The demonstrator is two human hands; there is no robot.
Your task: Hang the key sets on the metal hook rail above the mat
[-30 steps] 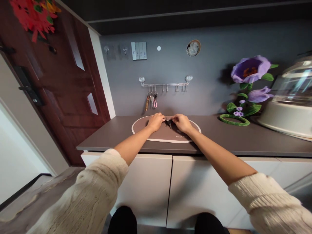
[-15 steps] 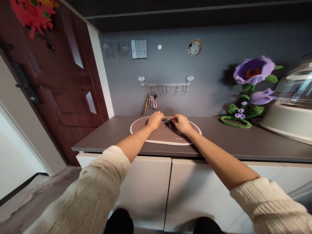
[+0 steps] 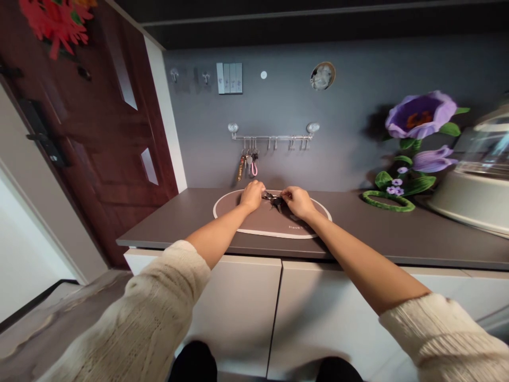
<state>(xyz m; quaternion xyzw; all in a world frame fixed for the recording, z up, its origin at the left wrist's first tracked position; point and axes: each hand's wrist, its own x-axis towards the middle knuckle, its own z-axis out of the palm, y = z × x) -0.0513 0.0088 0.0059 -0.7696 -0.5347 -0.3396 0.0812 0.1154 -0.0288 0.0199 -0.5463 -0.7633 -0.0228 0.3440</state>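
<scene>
A bunch of dark keys (image 3: 277, 202) is held just over an oval brown mat (image 3: 262, 225) with a pale rim. My left hand (image 3: 252, 196) is closed at the left end of the bunch, fingertips on a metal piece. From the other side my right hand (image 3: 297, 200) pinches the bunch between thumb and fingers. The fingers partly hide the ring and clasp. Behind my hands, more keys (image 3: 249, 161) with a pink loop and a brown strap tag hang from a clear hook rail (image 3: 274, 138) on the wall.
The mat lies on a dark countertop (image 3: 170, 215) above white cabinet doors (image 3: 234, 297). On the right stand purple artificial flowers (image 3: 421, 116) and a pale appliance with a clear top (image 3: 473, 191). A dark red door (image 3: 103, 159) is on the left.
The view has shifted slightly. Both hands stay over the mat with the keys between them, and the keys have turned only a little.
</scene>
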